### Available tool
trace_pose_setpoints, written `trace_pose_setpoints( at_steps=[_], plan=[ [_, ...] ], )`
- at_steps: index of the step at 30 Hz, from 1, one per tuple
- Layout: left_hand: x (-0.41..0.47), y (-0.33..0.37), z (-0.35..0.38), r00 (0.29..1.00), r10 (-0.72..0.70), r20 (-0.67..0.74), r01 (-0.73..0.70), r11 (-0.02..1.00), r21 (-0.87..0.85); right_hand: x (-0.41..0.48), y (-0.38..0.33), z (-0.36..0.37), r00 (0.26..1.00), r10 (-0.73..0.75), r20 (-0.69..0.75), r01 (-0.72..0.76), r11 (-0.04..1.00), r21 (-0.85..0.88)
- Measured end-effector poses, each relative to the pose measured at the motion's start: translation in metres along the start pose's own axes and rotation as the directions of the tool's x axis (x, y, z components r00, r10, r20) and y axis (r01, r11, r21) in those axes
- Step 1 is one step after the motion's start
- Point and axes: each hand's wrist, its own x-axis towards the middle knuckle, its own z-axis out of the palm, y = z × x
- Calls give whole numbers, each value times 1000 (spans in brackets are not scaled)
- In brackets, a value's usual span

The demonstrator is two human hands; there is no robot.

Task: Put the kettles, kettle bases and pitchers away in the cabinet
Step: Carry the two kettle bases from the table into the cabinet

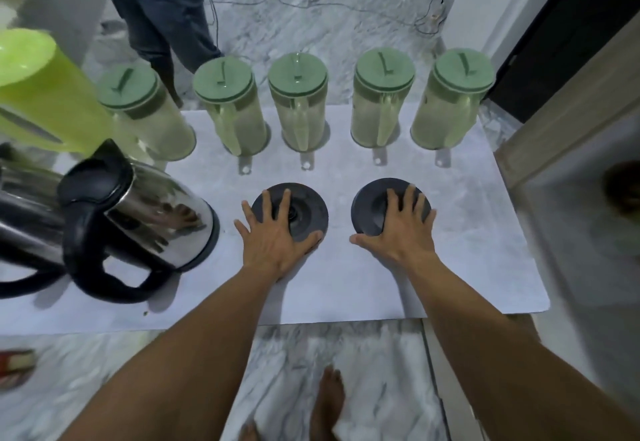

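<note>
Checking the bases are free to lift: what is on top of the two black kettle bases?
A flat open hand on each: left hand on the left base, right hand on the right base. The covered parts cannot be seen.

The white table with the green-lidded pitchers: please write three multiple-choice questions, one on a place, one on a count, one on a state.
1. Where does the steel kettle stand? A left of the bases; B right of them; C behind the pitchers.
2. How many green-lidded clear pitchers form the row? A three; B five; C seven.
3. How do the hands lie on the round dark kettle bases? A clenched; B flat, fingers spread; C raised.

A: it is at the table's left.
B: five lids.
B: left hand and right hand rest open.
</note>
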Motion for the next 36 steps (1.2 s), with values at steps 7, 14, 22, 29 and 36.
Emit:
trace_pose_setpoints(
  at_steps=[7,14,22,29,36],
  plan=[
    [-7,-3,3,999,31,-13,-31,999,-21,-6,14,4,998,-2,-66,10,991,131],
    [-5,-2,7,998,38,-56,-39,999,-26,-9,11,7,996,72,-48,-65,988,137],
    [-5,1,9,997,31,-71,-33,999,-30,-16,20,10,994,99,-54,-88,980,180],
    [-5,3,7,998,16,-53,-18,1000,-25,-19,15,14,980,71,-187,-42,987,153],
    [-8,7,6,998,6,-63,-8,1000,-19,-20,14,7,987,-22,-162,47,987,152]
  ],
)
